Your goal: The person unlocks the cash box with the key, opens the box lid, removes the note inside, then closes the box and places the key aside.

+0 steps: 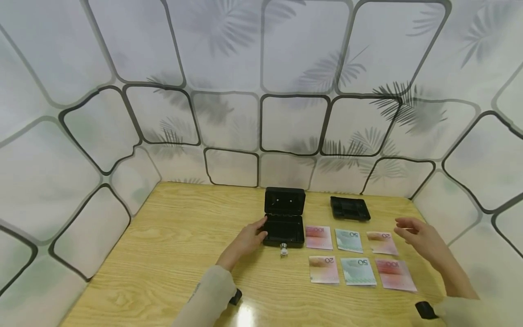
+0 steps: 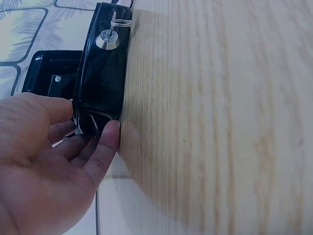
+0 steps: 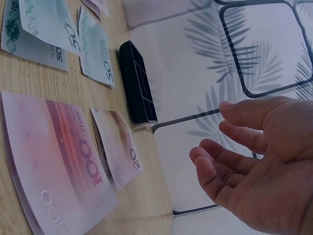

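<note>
My left hand [image 1: 248, 239] rests against the left side of an open black cash box [image 1: 284, 230]. In the left wrist view its thumb [image 2: 59, 110] touches the upper edge, and the other fingers lie along the side wall. A key on a ring [image 2: 119, 23] sits in the round silver lock [image 2: 107, 40] at the box's front. The raised lid [image 1: 284, 201] leans back. My right hand [image 1: 422, 240] hovers empty with loosely bent fingers, just right of a folded 20 note [image 1: 382, 243]. Nearer me lies a pink 100 note [image 1: 395, 274].
A black compartment tray [image 1: 350, 208] lies behind the notes. Several folded notes form two rows right of the box, among them a 100 [image 1: 318, 237], a 50 [image 1: 349, 240], another 20 [image 1: 323, 269] and another 50 [image 1: 358, 271]. Patterned walls [image 1: 294, 122] enclose the wooden table [image 1: 171, 254].
</note>
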The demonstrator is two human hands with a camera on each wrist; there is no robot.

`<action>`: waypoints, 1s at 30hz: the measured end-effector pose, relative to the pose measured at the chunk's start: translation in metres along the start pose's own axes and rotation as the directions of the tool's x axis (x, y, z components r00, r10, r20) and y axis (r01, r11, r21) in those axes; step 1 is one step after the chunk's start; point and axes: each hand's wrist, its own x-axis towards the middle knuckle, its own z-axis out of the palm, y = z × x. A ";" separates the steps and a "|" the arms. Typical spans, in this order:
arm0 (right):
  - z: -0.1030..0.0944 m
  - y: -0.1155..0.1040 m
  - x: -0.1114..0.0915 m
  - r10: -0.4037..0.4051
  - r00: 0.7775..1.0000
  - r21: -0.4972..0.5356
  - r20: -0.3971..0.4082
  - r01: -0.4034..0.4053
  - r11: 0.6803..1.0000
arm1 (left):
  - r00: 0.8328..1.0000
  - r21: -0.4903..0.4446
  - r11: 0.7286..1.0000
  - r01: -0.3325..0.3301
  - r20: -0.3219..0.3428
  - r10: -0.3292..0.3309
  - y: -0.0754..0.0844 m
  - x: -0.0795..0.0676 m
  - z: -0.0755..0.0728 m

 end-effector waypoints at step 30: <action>0.019 0.011 0.084 0.045 0.994 0.060 0.097 -0.051 0.997 | 1.000 -0.008 1.000 0.000 -0.002 0.000 0.000 0.001 0.001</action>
